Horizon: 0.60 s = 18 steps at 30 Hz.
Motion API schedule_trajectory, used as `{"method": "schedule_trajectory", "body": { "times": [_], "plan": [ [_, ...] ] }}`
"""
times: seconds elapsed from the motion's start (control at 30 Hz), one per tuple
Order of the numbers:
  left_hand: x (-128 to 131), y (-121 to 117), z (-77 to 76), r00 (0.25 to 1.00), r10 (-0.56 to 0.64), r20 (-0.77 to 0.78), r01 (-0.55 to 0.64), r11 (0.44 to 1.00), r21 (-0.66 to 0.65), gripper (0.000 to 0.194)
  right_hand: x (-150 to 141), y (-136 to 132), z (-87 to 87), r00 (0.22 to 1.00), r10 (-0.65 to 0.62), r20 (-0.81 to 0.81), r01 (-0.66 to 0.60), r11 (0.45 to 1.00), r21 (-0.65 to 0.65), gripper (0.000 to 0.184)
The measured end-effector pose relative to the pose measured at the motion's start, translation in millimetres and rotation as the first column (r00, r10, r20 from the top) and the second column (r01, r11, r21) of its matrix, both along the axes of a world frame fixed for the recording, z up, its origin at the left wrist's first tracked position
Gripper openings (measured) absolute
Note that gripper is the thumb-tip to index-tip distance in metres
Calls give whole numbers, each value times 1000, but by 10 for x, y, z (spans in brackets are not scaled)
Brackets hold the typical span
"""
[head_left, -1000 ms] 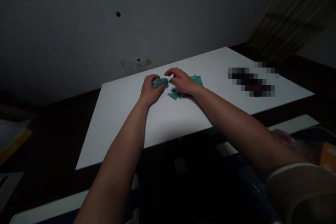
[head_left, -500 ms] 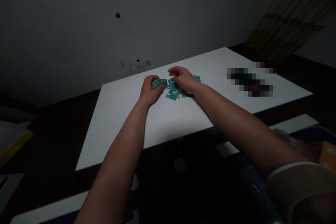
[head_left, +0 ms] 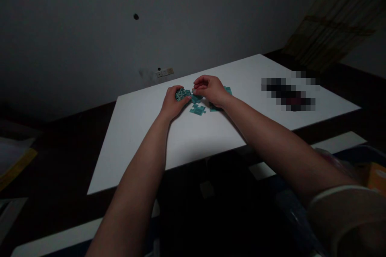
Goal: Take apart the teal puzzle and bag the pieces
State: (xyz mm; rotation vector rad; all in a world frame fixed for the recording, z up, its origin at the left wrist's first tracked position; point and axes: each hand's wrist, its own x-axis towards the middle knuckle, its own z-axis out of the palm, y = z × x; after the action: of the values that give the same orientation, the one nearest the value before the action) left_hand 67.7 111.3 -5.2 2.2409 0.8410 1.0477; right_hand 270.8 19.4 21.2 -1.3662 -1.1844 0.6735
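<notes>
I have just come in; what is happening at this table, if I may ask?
At the white table, a person's left hand holds a bunch of teal jigsaw pieces. The right hand is at another piece beside the bunch; whether it grips it is unclear. One loose piece lies nearer the person, and more pieces are partly hidden by the right hand.

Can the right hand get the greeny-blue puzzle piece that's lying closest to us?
Probably yes: nothing seems to cover the closest puzzle piece, lying on the white table close to the right hand. Its fingers are at another piece, though.
</notes>
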Motion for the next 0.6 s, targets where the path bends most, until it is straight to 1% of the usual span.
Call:
{"method": "schedule_trajectory", "body": {
  "times": [0.1,0.17,0.27,0.33,0.37,0.43,0.5,0.6],
  "plan": [
    [1,-35,24,1000,-8,0,8,1000,-13,51,-24,-25,17,998,54,-18,-54,999,-2,33],
    [3,-62,36,1000,-15,-4,15,1000,-8,53,-37,-37,36,997,78,16,-78,997,-2,28],
    [7,-84,43,1000,-11,-9,11,1000,17,47,-31,-53,70,988,81,130,-83,997,10,18],
    [8,-79,41,1000,4,-1,-4,999,41,40,-3,-72,88,961,52,273,-60,998,23,19],
    [7,-72,38,1000,16,6,-16,999,50,38,17,-87,94,931,37,362,-49,999,22,20],
    [4,-52,31,999,49,21,-51,997,54,37,62,-128,96,843,50,535,-56,998,-6,21],
    [2,-32,21,996,88,35,-89,995,45,37,98,-174,83,740,138,658,-123,990,-70,25],
    [7,-16,4,990,129,55,-130,991,31,37,119,-223,39,600,296,743,-248,952,-180,46]
  ]
}}
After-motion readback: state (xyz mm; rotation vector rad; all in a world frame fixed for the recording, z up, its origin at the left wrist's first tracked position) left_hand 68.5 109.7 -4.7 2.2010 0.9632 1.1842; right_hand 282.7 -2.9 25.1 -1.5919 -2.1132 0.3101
